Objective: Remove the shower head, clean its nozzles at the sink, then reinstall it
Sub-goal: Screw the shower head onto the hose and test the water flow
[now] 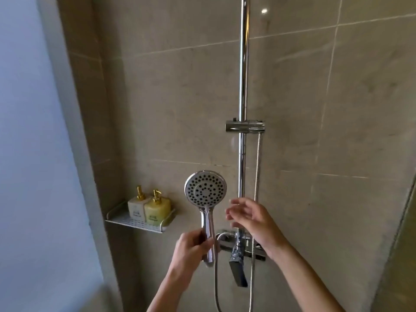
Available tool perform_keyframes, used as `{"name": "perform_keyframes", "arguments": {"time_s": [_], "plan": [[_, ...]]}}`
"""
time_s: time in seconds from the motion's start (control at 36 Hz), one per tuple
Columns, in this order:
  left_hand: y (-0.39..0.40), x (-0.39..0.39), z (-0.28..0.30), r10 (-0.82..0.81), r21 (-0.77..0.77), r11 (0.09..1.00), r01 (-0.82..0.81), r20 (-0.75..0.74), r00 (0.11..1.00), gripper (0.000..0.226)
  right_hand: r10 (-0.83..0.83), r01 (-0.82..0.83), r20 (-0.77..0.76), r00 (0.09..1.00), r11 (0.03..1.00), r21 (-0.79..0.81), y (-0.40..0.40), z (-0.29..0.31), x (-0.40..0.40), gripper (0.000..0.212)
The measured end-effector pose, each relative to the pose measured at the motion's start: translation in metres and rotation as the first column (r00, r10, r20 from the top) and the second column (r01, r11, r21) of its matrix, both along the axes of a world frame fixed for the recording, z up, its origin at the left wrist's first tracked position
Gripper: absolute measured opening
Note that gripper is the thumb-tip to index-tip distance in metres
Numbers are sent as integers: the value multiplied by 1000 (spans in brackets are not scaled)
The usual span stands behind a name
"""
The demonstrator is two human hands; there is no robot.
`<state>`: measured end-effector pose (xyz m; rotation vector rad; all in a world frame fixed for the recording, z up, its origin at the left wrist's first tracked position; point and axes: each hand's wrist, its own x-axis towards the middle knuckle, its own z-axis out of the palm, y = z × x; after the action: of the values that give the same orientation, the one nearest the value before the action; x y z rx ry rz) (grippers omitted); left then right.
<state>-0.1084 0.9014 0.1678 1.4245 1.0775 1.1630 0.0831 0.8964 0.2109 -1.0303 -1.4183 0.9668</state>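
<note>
While the beige tiled wall (180, 97) fills most of what I see, a tall chrome riser rail (244, 64) runs up it, with a slider bracket (245, 126) clamped across it partway up. Below, the chrome mixer tap (240, 248) sits on the wall, its spout angled downward. A metal hose (257, 176) hangs from the bracket's right end and drops past the tap. On the left, a perforated white shelf (132, 222) is fixed to the wall and carries two square pump bottles (149, 208) side by side, one cream, one yellow, touching each other.

The shower head (206, 190) is off the bracket, held upright in front of the wall just left of the rail, its nozzle face turned toward me. The left hand (191, 246) grips the lower handle, fingers wrapped round it. The right hand (249, 218) hovers beside the head, near the rail, fingers loosely spread and holding nothing; it looks slightly blurred.
</note>
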Motion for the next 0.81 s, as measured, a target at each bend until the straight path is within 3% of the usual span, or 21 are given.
{"name": "perform_keyframes", "arguments": {"time_s": [0.06, 0.31, 0.5, 0.61, 0.81], "plan": [[10, -1, 4, -32, 18, 999, 32, -13, 999, 16, -83, 82, 7, 997, 996, 39, 5, 12, 14, 38], [46, 7, 14, -163, 5, 987, 163, 4, 987, 10, -410, 408, -23, 912, 899, 157, 51, 89, 65, 16], [70, 12, 12, -172, -8, 985, 173, 18, 985, 10, -542, 522, 102, 834, 836, 169, 111, 135, 86, 19], [83, 12, 11, -162, -27, 986, 162, 22, 987, 9, -480, 475, 68, 875, 876, 80, 128, 134, 90, 6], [92, 14, 8, -143, -56, 988, 146, 58, 988, 10, -250, 252, -121, 961, 968, 8, 121, 117, 83, 21]]}}
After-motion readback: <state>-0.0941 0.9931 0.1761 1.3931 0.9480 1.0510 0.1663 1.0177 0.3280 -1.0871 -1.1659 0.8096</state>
